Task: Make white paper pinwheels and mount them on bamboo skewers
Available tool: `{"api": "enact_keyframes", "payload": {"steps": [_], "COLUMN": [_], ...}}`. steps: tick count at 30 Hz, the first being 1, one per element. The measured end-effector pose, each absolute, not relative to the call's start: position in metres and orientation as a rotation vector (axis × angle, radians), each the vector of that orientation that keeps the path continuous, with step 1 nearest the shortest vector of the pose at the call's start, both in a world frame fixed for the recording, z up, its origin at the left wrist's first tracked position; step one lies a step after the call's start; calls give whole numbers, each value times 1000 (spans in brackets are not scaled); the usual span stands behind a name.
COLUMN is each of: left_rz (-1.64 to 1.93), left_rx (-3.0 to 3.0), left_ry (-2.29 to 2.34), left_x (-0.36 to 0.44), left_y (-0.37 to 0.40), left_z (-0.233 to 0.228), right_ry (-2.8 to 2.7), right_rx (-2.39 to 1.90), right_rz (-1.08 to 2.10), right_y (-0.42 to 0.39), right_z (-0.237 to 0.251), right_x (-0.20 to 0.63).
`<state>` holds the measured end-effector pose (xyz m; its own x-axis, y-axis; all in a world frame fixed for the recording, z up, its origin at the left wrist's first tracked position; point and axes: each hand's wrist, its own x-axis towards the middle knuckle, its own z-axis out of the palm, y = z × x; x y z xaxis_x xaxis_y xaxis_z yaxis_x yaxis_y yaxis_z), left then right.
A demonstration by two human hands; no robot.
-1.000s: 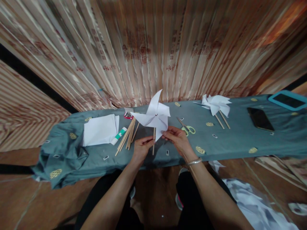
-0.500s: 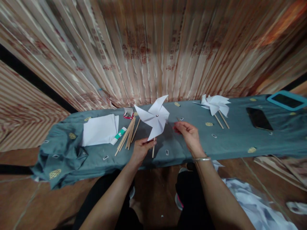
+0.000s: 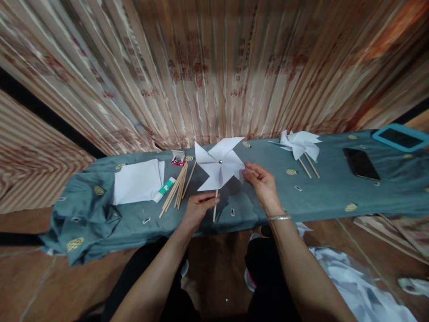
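My left hand (image 3: 197, 208) grips the wooden stick (image 3: 215, 208) of a white paper pinwheel (image 3: 219, 164) and holds it upright over the teal-covered bench (image 3: 321, 197). A silver pin sits at the pinwheel's centre. My right hand (image 3: 263, 183), with a silver bangle on the wrist, touches the pinwheel's right blade with its fingertips. Just left of my left hand lies a bundle of wooden sticks (image 3: 177, 188).
Left on the bench lie white paper sheets (image 3: 137, 181), a glue stick (image 3: 165, 189) and a small red pin box (image 3: 177, 158). To the right are finished pinwheels (image 3: 300, 146), a black phone (image 3: 361, 163) and a teal-framed tablet (image 3: 400, 137). Paper scraps (image 3: 355, 286) cover the floor at right. A striped curtain hangs behind.
The pinwheel's blades have turned. My right hand left the lower blade, lifted away to the right, and now touches the right blade. My left hand kept hold of the stick.
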<state>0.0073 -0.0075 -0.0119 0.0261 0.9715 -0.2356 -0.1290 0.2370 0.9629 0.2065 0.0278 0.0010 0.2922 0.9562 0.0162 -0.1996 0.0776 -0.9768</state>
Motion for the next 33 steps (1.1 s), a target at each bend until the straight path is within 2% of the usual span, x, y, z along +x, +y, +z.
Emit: {"api": "enact_keyframes", "payload": {"steps": [22,33], "left_rz": [1182,1179], "left_rx": [899,893], "left_ry": [1202,1206], "left_x": [10,11], "left_y": [-6,-6], "left_z": [-11,-15], "right_ry": [-861,-880], "right_rx": [-1044,-1016], "right_rz": [1431,1485], "right_y": [5,1], "right_z": [6,10], "right_x": [169,156]}}
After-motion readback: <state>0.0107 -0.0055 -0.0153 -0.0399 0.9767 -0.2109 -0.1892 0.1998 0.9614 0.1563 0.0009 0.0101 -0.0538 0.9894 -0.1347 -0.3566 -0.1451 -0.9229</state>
